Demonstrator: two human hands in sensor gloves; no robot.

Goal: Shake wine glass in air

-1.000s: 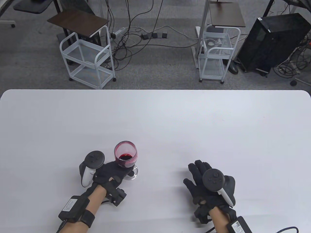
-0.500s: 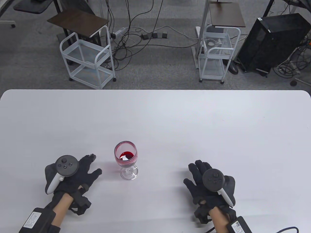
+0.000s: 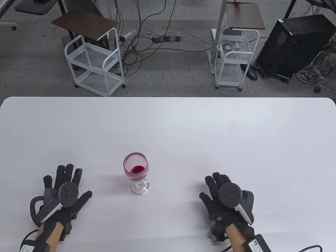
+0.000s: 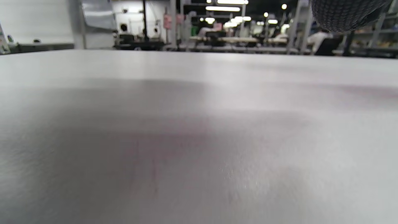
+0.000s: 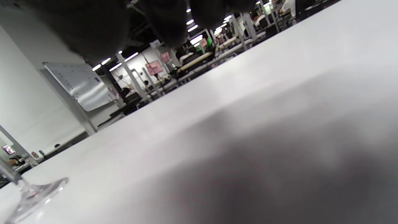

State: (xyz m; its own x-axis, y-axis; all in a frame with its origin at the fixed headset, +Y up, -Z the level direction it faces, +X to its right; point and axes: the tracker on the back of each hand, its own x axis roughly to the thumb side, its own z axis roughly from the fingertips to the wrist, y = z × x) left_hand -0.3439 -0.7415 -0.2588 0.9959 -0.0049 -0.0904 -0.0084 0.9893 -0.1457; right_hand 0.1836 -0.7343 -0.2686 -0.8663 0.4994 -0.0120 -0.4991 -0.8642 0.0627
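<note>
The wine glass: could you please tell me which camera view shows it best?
The table view: the whole wine glass stands upright on the table with red liquid in its bowl, between the two hands and touched by neither. The right wrist view catches only its clear foot at the lower left edge. The left wrist view shows none of it.

right wrist view cuts off wine glass [image 5: 28, 193] above its foot.

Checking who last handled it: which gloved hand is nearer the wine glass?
The left hand; its thumb reaches closer to the wine glass than the right hand.
</note>
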